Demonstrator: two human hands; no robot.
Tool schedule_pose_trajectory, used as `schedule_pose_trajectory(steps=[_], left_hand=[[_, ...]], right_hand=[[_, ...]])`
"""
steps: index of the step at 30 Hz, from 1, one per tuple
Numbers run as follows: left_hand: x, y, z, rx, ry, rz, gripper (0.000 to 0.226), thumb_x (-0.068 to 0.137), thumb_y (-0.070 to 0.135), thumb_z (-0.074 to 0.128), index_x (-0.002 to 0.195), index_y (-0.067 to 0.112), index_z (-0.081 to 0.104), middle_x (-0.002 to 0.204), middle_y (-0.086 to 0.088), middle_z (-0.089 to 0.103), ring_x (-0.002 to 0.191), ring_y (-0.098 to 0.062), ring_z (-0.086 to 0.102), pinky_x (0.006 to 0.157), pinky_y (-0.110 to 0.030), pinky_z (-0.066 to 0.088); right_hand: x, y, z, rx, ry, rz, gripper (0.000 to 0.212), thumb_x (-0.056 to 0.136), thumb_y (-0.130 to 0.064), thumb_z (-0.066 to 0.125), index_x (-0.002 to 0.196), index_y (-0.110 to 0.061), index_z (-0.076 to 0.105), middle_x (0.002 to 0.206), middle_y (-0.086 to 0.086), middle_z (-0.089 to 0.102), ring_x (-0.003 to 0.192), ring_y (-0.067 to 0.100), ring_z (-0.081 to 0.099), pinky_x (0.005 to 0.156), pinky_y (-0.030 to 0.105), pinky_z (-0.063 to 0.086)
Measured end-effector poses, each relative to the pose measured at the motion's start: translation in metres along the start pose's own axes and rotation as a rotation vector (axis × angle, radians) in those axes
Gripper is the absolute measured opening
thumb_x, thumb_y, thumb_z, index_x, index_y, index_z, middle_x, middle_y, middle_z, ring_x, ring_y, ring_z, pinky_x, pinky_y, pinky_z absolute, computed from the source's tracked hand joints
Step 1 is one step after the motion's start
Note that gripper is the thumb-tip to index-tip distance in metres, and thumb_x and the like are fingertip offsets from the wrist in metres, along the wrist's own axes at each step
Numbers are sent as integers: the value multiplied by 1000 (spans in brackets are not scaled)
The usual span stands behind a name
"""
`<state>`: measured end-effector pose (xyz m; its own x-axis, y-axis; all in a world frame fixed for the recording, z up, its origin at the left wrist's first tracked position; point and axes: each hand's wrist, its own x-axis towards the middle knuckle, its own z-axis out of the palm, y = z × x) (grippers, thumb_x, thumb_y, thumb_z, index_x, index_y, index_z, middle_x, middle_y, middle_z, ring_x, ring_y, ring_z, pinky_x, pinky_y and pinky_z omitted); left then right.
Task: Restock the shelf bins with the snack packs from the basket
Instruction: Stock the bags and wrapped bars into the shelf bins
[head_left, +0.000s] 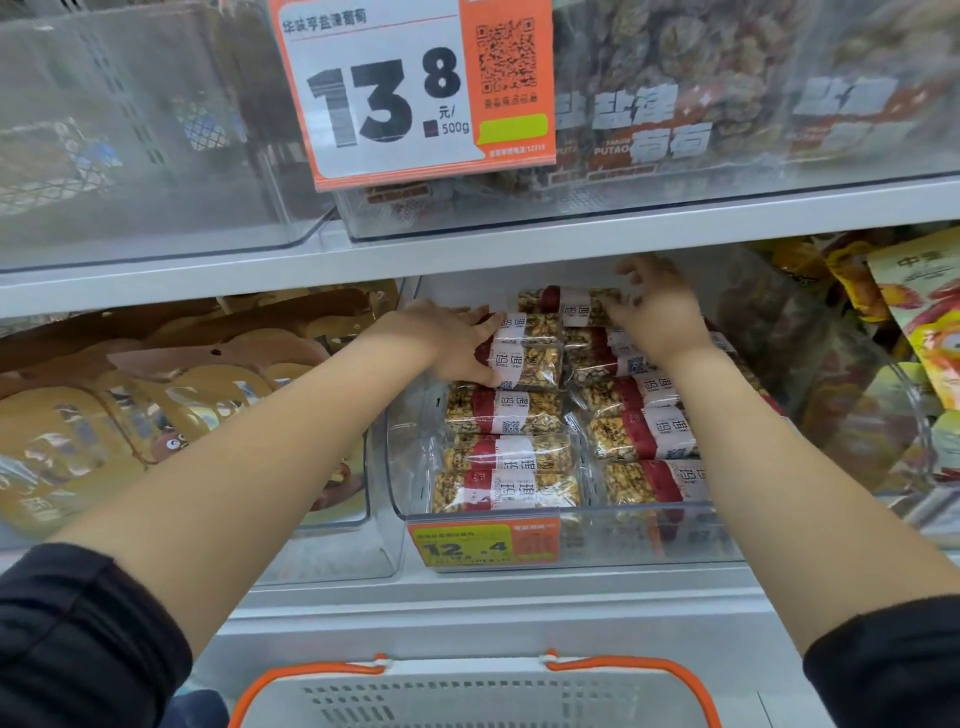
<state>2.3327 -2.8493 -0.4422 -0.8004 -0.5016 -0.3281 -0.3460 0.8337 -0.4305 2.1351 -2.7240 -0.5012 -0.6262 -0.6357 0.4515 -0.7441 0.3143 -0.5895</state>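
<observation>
Inside clear plastic shelf bin (400, 499): clear-wrapped nut snack packs with red-and-white labels (511, 413), lined in two columns. Left hand (457, 340), at ten o'clock of the stack, gripping the left column's rear pack (527, 358) between thumb and fingers. Right hand (657, 317), at one o'clock, fingers loosely spread, resting on the rear packs of the right column. Orange 12.4 price tag (483, 543) on bin front. Grey basket with orange rim (472, 693) at six o'clock. Orange-and-white 13.8 price sign (395, 88) at twelve o'clock.
</observation>
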Motion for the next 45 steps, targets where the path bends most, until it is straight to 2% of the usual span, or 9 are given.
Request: schedule_pose_trajectory(steps=[3,9,11,17,22,28,34,39,45], left_hand=[[-3,-3,6,-55,128,35,74,96,58,29,151,26,-8,159,2,0,142,-20,24,114,-40,24],[-2,0,11,-167,146,79,55,103,42,24,145,48,-10,159,4,-2,136,-28,36,100,-37,43],[3,2,14,-187,149,27,56,103,40,24,145,49,-12,159,1,-1,128,-31,45,92,-39,48],[10,6,15,-105,131,-89,58,104,28,30,149,36,-5,158,-10,4,132,-34,40,97,-44,45],[-5,1,10,-113,244,-9,60,99,44,36,152,29,11,158,-6,13,145,-23,15,117,-46,4],[-35,0,12,-320,359,-22,66,91,6,48,147,33,27,152,0,34,130,-25,42,102,-33,41],[-61,9,13,-232,314,123,45,95,30,49,140,33,44,130,0,56,103,-19,54,76,-26,43],[-55,13,16,-148,300,33,50,93,15,47,140,31,44,128,-4,57,107,-25,58,84,-32,49],[-79,16,36,-481,541,-133,28,89,23,45,96,19,72,104,-3,69,106,-24,57,89,-34,47]], right_hand=[[-7,-1,3,31,-232,1,44,81,-21,74,119,-15,52,113,6,58,102,21,54,80,26,42],[-11,-31,-19,266,62,78,26,88,-10,64,111,0,54,99,4,56,90,18,55,77,18,41],[-17,-37,-25,445,88,176,28,87,-13,65,109,1,53,92,3,60,77,18,62,83,31,53],[-58,-46,-45,936,-288,572,34,89,-3,61,118,-15,50,103,13,61,65,19,67,66,31,60],[-73,-51,-46,701,-426,544,40,86,-9,67,124,-14,54,93,8,67,60,11,61,50,18,53],[-73,-66,-9,86,-517,156,63,88,-48,60,143,-23,41,141,5,48,121,23,52,96,30,41],[-78,-72,-5,-296,-375,-52,76,87,-56,54,150,-25,24,146,15,34,136,32,32,105,40,37],[-76,-71,4,-407,-564,-307,70,98,-51,32,151,-30,-8,159,-7,-12,146,11,-13,120,43,0],[-59,-79,27,-472,-670,-217,71,97,-57,21,151,-25,-12,158,-3,-17,146,13,-15,118,44,-5]])
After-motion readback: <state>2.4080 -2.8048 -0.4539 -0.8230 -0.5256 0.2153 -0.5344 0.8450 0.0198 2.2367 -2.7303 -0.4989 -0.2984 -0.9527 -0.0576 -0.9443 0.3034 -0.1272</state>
